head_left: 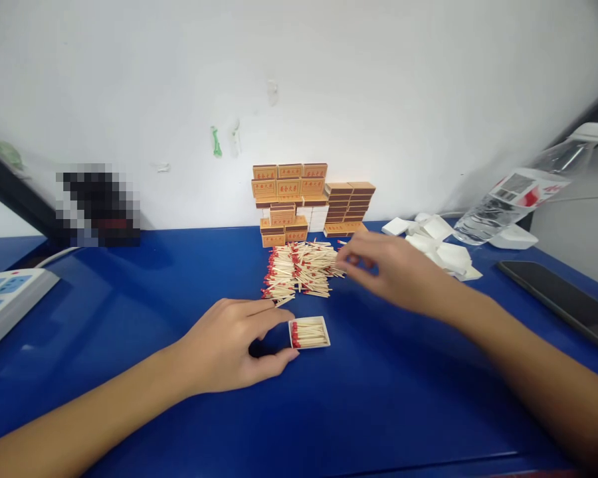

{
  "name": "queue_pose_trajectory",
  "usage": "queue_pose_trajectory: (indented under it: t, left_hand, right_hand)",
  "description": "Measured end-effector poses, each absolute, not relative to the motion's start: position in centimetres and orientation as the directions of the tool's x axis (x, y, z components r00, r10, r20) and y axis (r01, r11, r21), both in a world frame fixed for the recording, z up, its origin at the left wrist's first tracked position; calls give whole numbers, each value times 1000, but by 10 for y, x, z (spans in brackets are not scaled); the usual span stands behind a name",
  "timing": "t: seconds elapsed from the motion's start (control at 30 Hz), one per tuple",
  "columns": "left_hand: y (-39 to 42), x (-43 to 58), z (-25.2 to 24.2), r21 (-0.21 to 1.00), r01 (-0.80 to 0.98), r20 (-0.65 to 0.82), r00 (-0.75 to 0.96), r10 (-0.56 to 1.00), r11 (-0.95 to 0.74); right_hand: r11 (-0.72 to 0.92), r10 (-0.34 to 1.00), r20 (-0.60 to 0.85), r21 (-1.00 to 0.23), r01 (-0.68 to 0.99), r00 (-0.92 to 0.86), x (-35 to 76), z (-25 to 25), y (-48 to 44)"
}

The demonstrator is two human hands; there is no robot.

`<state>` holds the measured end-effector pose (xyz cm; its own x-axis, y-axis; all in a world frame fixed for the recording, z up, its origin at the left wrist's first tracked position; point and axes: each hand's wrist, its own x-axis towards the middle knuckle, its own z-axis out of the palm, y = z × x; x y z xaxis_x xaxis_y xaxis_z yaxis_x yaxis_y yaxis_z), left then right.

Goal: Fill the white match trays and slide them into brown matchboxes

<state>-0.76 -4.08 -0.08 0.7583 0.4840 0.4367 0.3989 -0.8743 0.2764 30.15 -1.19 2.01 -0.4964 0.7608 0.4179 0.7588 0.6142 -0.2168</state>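
Left hand (229, 348) at a small white rectangular card tray (311, 347), right hand (403, 269) at a loose heap of red-headed wooden matches (303, 269)

Thumb and forefinger of the left hand are spread around the tray's left end, the forefinger at its far corner, the thumb by its near one; whether they press on it, I cannot tell. The right thumb and forefinger are close together at the heap's right edge; whether they pinch a match is unclear. The tray rests on the glossy blue tabletop (403, 398), far nearer the left hand; from the right fingertips it lies towards the person and a little left. Its long axis runs left to right, and the matches inside (313, 334) lie along it, red heads leftmost. The heap sits just beyond the tray.
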Motion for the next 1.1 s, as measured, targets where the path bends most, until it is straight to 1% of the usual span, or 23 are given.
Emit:
queue_pose_trajectory:
  t: [0.07,0.1,0.2,0.33,0.5,0.57,0.6,0.67,0.77,0.8,0.87,0.97,1.1]
  left_hand:
    - [-40,-8,-1,276,407,454,743,491,-871]
    - [-40,-9,-2,273,415,455,739,497,-868]
    - [-38,-10,-3,266,432,433,745,508,-862]
    - [-39,-8,-2,264,440,405,757,512,-859]
    - [-39,-7,0,263,445,394,760,517,-856]
    - [-39,-8,-1,263,447,394,759,518,-855]
    - [-39,-8,-1,264,448,390,760,520,-854]
    - [-38,-9,-2,266,450,382,762,522,-852]
    - [-38,-9,-3,274,452,376,763,527,-849]
    - [-38,-9,-3,276,449,381,761,526,-850]
    - [-37,-9,-3,279,445,388,758,524,-851]
    - [-37,-9,-3,280,440,393,759,520,-853]
    - [-38,-9,-2,270,448,388,760,522,-853]
  right_hand:
    - [523,824,383,-236,819,-417,328,18,10]
    - [482,854,354,-266,835,-380,339,15,20]
    - [427,895,285,-319,846,-344,359,5,38]
    - [414,904,249,-304,858,-348,357,-4,44]
    - [462,884,233,-294,837,-406,349,-5,48]
    - [470,878,235,-258,844,-418,348,-6,49]
    - [475,874,234,-221,852,-426,347,-6,49]
    - [479,863,232,-98,872,-448,345,-8,48]
    - [470,845,227,121,875,-485,339,-9,44]
    - [464,840,223,176,868,-494,338,-10,43]
    - [457,835,215,242,856,-507,335,-10,42]
    - [446,834,225,264,855,-505,333,-10,43]
    - [461,841,220,184,868,-493,335,-9,46]
